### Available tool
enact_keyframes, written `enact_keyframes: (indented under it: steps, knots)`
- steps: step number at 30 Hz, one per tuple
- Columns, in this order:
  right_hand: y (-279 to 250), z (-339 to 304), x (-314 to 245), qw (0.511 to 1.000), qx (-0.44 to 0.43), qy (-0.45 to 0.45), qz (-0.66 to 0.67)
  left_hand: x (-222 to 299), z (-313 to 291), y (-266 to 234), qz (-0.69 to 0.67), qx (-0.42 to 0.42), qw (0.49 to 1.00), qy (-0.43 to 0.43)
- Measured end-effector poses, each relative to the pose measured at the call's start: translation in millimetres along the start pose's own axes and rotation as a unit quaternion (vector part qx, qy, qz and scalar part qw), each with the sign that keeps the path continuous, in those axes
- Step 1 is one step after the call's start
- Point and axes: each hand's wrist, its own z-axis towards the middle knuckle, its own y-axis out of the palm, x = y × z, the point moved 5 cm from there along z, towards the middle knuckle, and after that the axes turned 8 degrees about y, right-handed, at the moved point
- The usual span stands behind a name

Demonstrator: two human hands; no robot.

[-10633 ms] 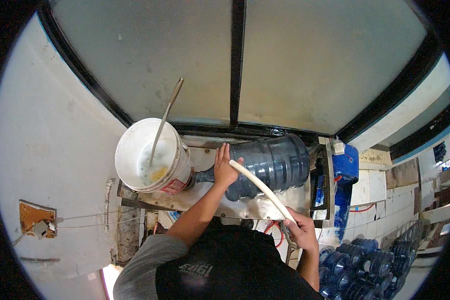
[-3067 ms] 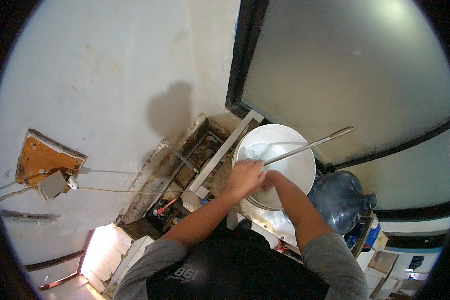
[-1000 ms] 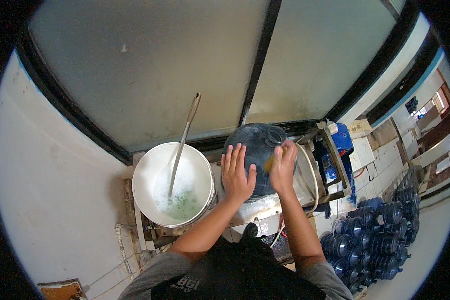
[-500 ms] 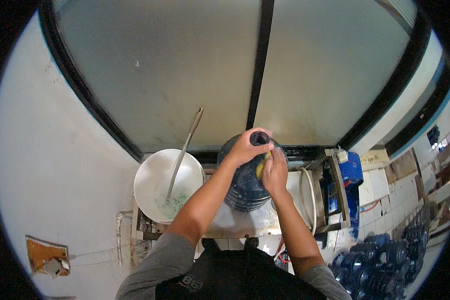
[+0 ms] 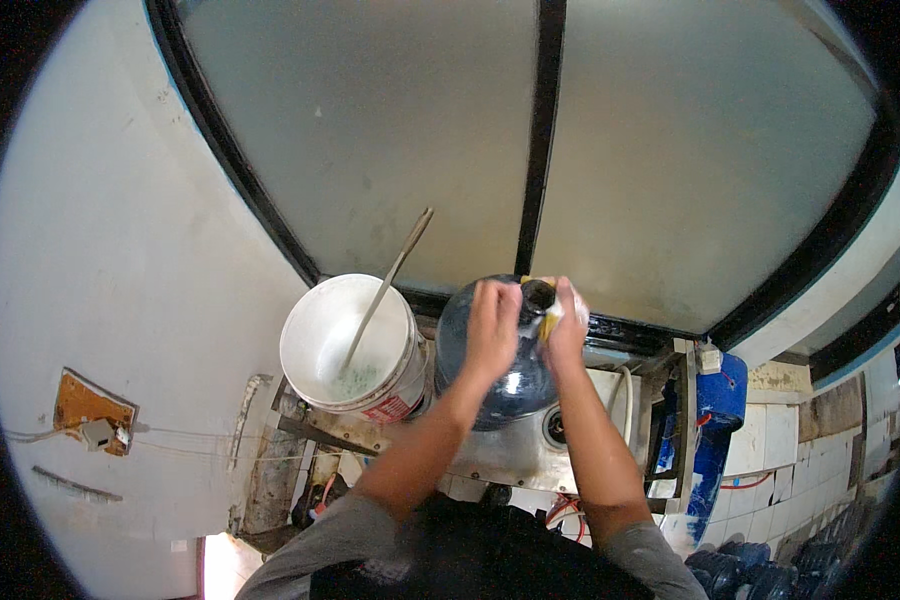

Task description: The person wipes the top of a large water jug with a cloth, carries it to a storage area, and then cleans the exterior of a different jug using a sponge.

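A large dark translucent water jug (image 5: 530,395) stands upright on the metal counter, its round open neck (image 5: 538,292) facing up. Against the left side of the neck, my left hand (image 5: 494,325) is closed with its fingers curled. My right hand (image 5: 568,325) is closed on a yellow sponge (image 5: 549,324) and presses it to the right side of the neck. White foam or cloth shows by the right fingers. Left of the jug stands a white bucket (image 5: 300,345) with greenish suds at its bottom and a long-handled stick (image 5: 395,268) leaning in it.
The metal counter (image 5: 490,462) has a round drain (image 5: 554,425) right of the jug. Frosted glass panels (image 5: 420,130) rise behind. A pale hose (image 5: 627,400) and blue equipment (image 5: 718,400) are to the right. Several more jugs (image 5: 770,580) stand on the floor at lower right.
My left hand has gone from wrapping round the neck to its left side. My right hand has moved the sponge up from the jug's shoulder to the neck. The view has shifted and turned.
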Motion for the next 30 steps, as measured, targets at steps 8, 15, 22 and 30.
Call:
enact_keyframes:
  steps: [8,15,22,30]
  knots:
    - [51,-68,13,0.836,0.219,-0.395,-0.313,-52,18,24,-0.444,-0.127,0.873,-0.158]
    - [20,14,-2,0.988,-0.093,-0.055,-0.111,-22,3,18,-0.241,0.000,0.961,-0.137]
    - [53,-60,31,0.882,0.115,-0.271,-0.367,-63,42,29,-0.448,-0.142,0.854,-0.225]
    - [18,-1,-7,0.967,0.053,-0.098,-0.230,-5,5,27,-0.297,0.081,0.936,-0.168]
